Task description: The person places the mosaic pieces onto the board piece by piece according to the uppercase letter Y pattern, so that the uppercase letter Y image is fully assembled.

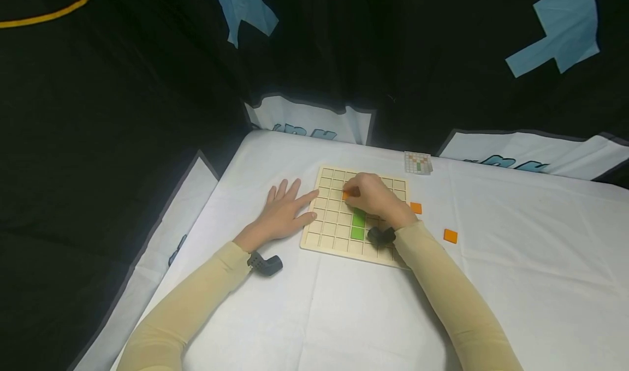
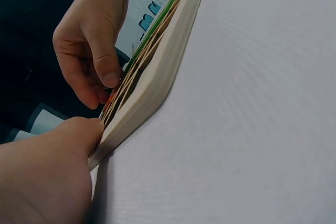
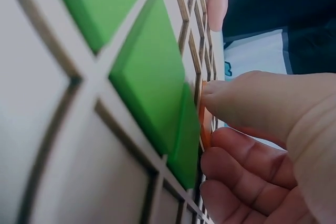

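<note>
A pale wooden grid board point(image 1: 324, 233) lies on the white-covered table. My left hand point(image 1: 280, 216) rests flat beside it with spread fingers, its index finger and thumb touching the board's left edge. Over the board's upper middle, my right hand point(image 1: 374, 197) pinches an orange square tile point(image 1: 346, 195) between thumb and fingers. In the right wrist view, that orange tile point(image 3: 205, 124) is partly hidden behind the thumb, low against the grid. Green square tiles point(image 1: 357, 233) sit in a column of cells just below; the right hand and wrist cover part of the board.
One orange tile point(image 1: 415, 208) lies by the board's right edge, another orange tile point(image 1: 450, 235) farther right. A small card with a printed coloured grid point(image 1: 417, 163) lies near the table's back edge. Dark curtains with blue patches surround the table.
</note>
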`<state>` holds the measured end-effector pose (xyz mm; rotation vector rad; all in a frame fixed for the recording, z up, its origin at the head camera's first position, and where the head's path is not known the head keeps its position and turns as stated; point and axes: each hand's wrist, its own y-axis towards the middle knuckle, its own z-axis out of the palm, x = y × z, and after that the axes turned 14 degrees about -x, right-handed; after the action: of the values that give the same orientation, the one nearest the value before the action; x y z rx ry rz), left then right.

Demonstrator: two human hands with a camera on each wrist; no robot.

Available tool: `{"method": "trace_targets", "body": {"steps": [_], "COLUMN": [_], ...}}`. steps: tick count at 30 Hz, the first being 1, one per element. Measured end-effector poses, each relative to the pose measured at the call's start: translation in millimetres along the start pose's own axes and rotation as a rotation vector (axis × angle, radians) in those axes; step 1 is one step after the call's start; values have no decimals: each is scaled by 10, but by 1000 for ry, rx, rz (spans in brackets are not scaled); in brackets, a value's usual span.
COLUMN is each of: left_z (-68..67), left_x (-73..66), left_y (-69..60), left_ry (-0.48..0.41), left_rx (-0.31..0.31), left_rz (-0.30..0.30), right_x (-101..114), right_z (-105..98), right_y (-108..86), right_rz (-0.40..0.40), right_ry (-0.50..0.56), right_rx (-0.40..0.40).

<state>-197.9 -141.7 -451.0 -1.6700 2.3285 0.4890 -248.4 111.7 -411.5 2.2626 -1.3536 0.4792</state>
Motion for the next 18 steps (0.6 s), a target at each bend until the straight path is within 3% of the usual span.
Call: {"method": "trace_targets", "body": {"steps": [10,18], "left_z": [1,-12], "left_x": [-15,-17], "left_y": [0,-11], "left_ry": [-4,-2], "left_rx": [1,-10], "left_rz": [-8,1], "right_x": [-29,-148], "right_z": [-103,-269], "right_y": [-75,-214], "right_rz": [31,18], "right_ry": [3,-22], "right_rx": [-22,-87]}}
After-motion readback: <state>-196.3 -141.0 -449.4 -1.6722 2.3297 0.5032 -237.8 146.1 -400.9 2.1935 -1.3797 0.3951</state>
